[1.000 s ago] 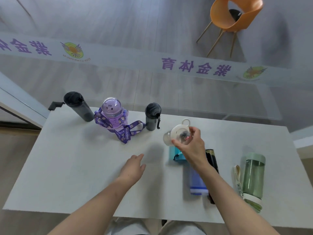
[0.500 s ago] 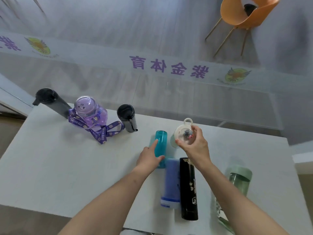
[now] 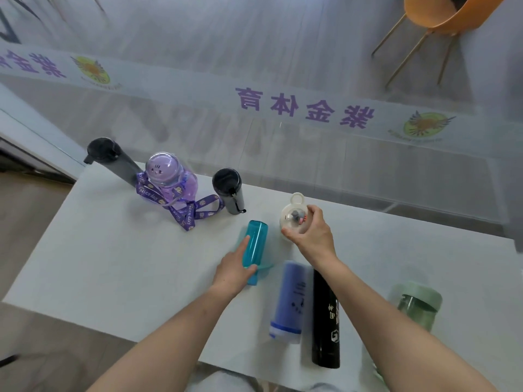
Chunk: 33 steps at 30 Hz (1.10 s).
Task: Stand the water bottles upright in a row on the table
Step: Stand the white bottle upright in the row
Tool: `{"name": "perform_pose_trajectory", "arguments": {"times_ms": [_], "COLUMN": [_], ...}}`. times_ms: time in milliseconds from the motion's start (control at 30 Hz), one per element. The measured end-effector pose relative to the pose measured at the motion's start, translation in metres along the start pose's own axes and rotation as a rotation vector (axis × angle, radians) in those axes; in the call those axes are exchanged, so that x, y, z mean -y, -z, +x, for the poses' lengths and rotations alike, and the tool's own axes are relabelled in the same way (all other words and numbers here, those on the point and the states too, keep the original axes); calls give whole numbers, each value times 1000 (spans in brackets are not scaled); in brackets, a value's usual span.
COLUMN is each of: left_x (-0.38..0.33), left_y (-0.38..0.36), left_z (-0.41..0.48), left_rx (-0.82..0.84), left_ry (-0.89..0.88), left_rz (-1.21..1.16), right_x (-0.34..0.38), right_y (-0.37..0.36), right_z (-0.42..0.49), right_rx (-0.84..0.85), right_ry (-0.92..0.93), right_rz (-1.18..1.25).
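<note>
Three bottles stand upright along the far edge of the white table [image 3: 113, 264]: a tall dark grey one [image 3: 113, 161], a purple one with a strap [image 3: 169, 179] and a short black one [image 3: 229, 190]. My right hand [image 3: 311, 236] grips a white-lidded clear bottle [image 3: 293, 216], upright beside the black one. My left hand [image 3: 235, 270] rests against a teal bottle [image 3: 254, 247] lying flat, index finger along its side. A blue-purple bottle [image 3: 288, 301] and a black bottle [image 3: 325, 321] lie side by side. A green bottle [image 3: 418, 306] lies at the right.
A glass wall with purple lettering runs just behind the table's far edge. Beyond it stands an orange chair [image 3: 435, 12]. The table's left half holds nothing but the purple strap.
My left hand moved right from bare table to the teal bottle's side. My right hand kept its hold on the white-lidded bottle. The camera shifted, so everything slid in the view.
</note>
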<state>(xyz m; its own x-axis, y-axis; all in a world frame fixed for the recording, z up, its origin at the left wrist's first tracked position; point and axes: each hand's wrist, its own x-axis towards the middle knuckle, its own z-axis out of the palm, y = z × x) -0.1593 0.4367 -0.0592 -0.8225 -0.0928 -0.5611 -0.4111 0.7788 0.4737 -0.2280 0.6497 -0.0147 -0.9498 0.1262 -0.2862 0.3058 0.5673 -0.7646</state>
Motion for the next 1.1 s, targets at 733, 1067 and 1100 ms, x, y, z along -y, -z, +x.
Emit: {"name": "perform_pose_trajectory", "arguments": {"times_ms": [733,1067,1100], "left_x": [28,39,40], "left_y": [6,5,5], "left_z": [-17,-21,-21], "left_rx": [56,35,26], "left_ry": [16,27,22], "left_rz": [-1,-48,-47], "right_x": [31,42,42], "right_y": [-30,-44,-45], "right_z": [25,21,21], "right_rx": [23,32,25], "right_ry": [-1,0,-2], "right_rz": [73,67,73]}}
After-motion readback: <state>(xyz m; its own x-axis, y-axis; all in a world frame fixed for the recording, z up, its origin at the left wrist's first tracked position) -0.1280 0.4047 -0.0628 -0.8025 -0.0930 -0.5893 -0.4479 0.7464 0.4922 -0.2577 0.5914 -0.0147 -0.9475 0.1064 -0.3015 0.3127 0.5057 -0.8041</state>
